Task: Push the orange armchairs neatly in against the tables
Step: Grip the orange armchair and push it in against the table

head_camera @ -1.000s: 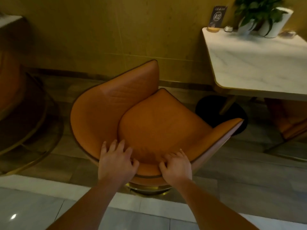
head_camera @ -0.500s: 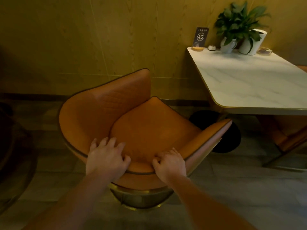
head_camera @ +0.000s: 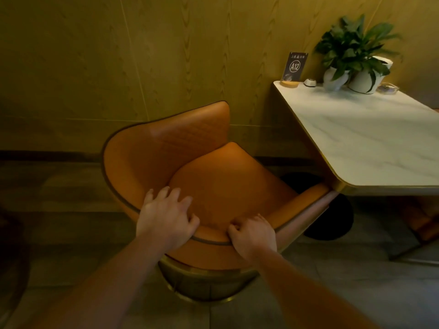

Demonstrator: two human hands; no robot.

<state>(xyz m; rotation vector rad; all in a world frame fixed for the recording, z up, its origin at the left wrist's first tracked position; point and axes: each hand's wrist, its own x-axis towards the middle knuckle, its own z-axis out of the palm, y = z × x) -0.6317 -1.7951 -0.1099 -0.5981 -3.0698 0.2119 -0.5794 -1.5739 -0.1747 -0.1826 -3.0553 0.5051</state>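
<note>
Armchair (head_camera: 213,186) nearer table (head_camera: 370,148), arm-tip tucked under.

White marble table (head_camera: 370,148) at right – A12 sign (head_camera: 294,67), small bell (head_camera: 310,82), two potted plants (head_camera: 356,60), glass dish (head_camera: 387,88) along its far edge.

The worktop (head_camera: 370,138) is cut off by the right edge of the picture, and its black round base (head_camera: 332,217) is mostly hidden under it and behind the armchair (head_camera: 213,174). Under the worktop, a second orange seat (head_camera: 420,222) is only partly seen. The small text above "A12" on the sign (head_camera: 294,66) is too small to read. The right hand (head_camera: 253,236) hides its fingers behind the armchair rim.
</note>
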